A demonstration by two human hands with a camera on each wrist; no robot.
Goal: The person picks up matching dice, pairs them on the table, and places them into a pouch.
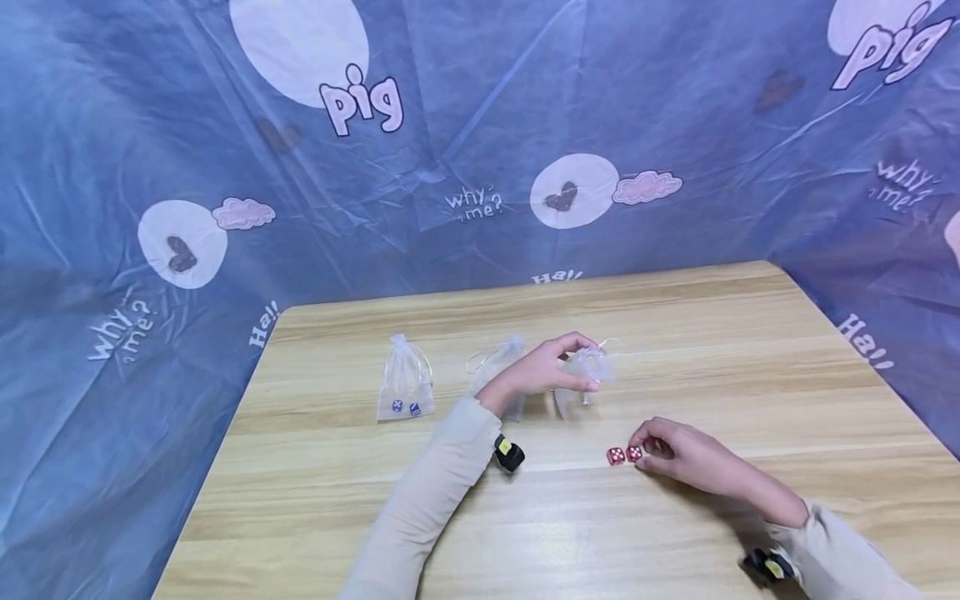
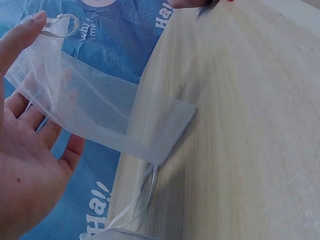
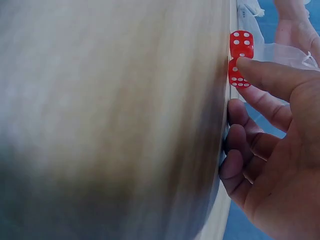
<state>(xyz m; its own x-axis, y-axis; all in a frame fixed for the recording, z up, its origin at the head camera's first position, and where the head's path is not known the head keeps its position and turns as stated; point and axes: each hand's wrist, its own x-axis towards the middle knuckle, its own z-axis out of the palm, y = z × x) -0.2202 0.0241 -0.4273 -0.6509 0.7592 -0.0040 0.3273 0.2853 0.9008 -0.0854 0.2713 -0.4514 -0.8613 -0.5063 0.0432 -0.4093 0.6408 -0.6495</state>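
Note:
My left hand [image 1: 534,372] holds a white mesh drawstring bag [image 2: 100,100] near its top, thumb in front and fingers behind. The bag hangs slanted, its lower end close over the wooden table. To the right and nearer me, my right hand [image 1: 693,458] pinches a red die [image 3: 239,75] with white pips between thumb and forefinger, low at the tabletop. Just left of it in the head view sits a second red die [image 1: 616,456]. The right hand's other fingers are curled beneath, seen in the right wrist view.
On the left of the table [image 1: 300,483] lies a mesh bag [image 1: 406,375] with two blue dice [image 1: 406,407] inside. Another mesh bag [image 1: 491,367] lies partly hidden behind my left wrist. A blue printed cloth [image 1: 450,125] hangs behind the table's far edge.

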